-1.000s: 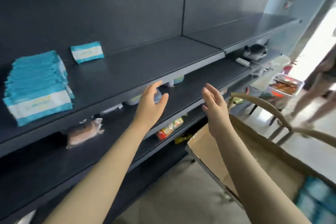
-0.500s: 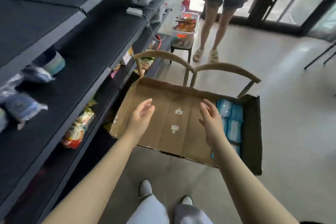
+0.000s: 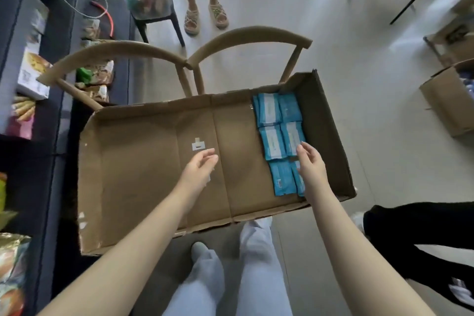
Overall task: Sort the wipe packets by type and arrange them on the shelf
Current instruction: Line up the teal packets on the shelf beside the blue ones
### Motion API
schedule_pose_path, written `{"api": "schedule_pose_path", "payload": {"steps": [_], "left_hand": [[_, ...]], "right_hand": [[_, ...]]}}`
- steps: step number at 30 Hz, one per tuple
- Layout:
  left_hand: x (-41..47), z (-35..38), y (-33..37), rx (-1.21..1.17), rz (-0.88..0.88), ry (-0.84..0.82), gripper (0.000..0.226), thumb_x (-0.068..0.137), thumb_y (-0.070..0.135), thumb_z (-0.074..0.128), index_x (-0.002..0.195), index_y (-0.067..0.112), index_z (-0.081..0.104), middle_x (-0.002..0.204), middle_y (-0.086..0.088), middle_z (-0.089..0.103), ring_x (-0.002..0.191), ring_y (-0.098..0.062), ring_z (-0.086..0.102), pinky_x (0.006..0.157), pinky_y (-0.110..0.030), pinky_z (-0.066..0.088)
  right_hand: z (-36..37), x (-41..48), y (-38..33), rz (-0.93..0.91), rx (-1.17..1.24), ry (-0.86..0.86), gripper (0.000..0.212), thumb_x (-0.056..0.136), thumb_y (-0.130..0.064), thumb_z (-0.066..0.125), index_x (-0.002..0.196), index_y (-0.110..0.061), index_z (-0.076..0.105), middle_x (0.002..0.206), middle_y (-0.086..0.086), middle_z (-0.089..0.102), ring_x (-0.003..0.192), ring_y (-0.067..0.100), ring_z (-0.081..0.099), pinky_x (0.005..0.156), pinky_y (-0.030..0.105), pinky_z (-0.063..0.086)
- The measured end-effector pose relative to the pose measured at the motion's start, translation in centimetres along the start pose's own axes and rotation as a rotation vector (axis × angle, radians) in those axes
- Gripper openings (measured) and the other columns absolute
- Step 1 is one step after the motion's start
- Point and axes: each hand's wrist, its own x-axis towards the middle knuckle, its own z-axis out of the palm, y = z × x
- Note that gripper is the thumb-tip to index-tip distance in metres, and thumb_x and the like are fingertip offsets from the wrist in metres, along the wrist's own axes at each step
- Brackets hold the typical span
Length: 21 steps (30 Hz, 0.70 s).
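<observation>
Right hand [image 3: 311, 165] loose, grasping nothing, over blue-and-white rectangular plastic wipe packets [image 3: 275, 120] packed flat at the right end of the shallow brown cardboard box [image 3: 141, 161]. Left hand [image 3: 198, 172] relaxed, empty, above the box's bare middle.

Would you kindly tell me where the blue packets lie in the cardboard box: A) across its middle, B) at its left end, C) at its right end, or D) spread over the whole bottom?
C: the packets lie only at the right end of the box, by the right hand, while the left hand hovers over bare cardboard.
</observation>
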Motion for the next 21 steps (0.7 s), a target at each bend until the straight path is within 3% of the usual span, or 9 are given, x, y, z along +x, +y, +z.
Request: {"api": "schedule_pose_path", "payload": {"steps": [4, 7, 15, 18, 21], "left_hand": [[6.2, 3.6, -2.1, 0.018, -0.066, -0.023, 0.028, 0.102, 0.034, 0.047, 0.129, 0.030, 0.053, 0.123, 0.008, 0.056, 0.102, -0.005, 0.057, 0.086, -0.027, 0.048], [10.4, 6.7, -3.5, 0.014, -0.131, -0.016, 0.027, 0.101, 0.036, 0.049, 0.127, 0.031, 0.054, 0.128, 0.005, 0.057, 0.110, -0.013, 0.059, 0.093, -0.033, 0.049], [19.1, 15.5, -4.0, -0.050, -0.315, -0.058, 0.048, 0.100, 0.041, 0.051, 0.145, 0.027, 0.042, 0.144, 0.003, 0.047, 0.122, -0.016, 0.051, 0.093, -0.032, 0.045], [21.3, 17.9, -3.9, -0.083, -0.374, -0.067, 0.060, 0.098, 0.044, 0.053, 0.151, 0.026, 0.033, 0.150, 0.002, 0.042, 0.133, -0.021, 0.045, 0.105, -0.036, 0.041], [22.3, 19.8, -4.1, -0.132, -0.435, -0.060, 0.063, 0.097, 0.043, 0.056, 0.151, 0.024, 0.031, 0.141, 0.002, 0.050, 0.126, -0.021, 0.052, 0.107, -0.037, 0.041]], "right_hand": [[-0.7, 6.6, 2.7, 0.038, -0.059, -0.002, 0.049, 0.100, -0.037, 0.055, 0.144, -0.017, 0.045, 0.144, 0.003, 0.051, 0.128, 0.014, 0.049, 0.107, 0.032, 0.042], [-1.3, 11.2, 4.5, 0.069, -0.126, -0.001, 0.053, 0.100, -0.039, 0.055, 0.147, -0.018, 0.043, 0.147, 0.003, 0.048, 0.126, 0.013, 0.048, 0.099, 0.027, 0.040], [-1.8, 21.9, 6.3, 0.191, -0.189, -0.044, 0.060, 0.100, -0.038, 0.055, 0.152, -0.017, 0.035, 0.155, 0.006, 0.039, 0.138, 0.021, 0.042, 0.106, 0.031, 0.038], [-1.2, 24.1, 6.5, 0.221, -0.276, -0.033, 0.062, 0.100, -0.038, 0.055, 0.153, -0.014, 0.033, 0.151, 0.007, 0.045, 0.136, 0.025, 0.046, 0.103, 0.030, 0.039], [-0.5, 24.7, 7.2, 0.220, -0.416, -0.009, 0.059, 0.097, -0.039, 0.059, 0.146, -0.011, 0.043, 0.140, 0.010, 0.055, 0.128, 0.030, 0.054, 0.103, 0.036, 0.044]]}}
